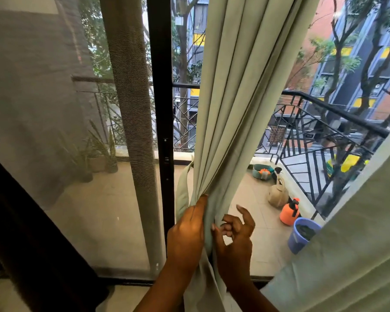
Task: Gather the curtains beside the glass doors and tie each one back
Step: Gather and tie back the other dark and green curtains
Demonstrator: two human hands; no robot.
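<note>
A pale green curtain (239, 86) hangs in bunched folds in front of the glass door (268, 233). My left hand (187, 230) grips the gathered folds from the left at about waist height. My right hand (234, 235) is just right of the bunch, fingers loosely spread and curled, touching the fabric's edge without holding it. A loop of the same green cloth, probably the tie-back (182, 190), hangs behind the bunch on the left. More green curtain cloth (351, 244) fills the lower right corner.
A black door frame (160, 86) stands left of the curtain, with a grey sheer curtain (43, 97) further left. Outside on the balcony are an orange sprayer (289, 211), a blue bucket (302, 235), a beige bag (277, 194) and a black railing (324, 136).
</note>
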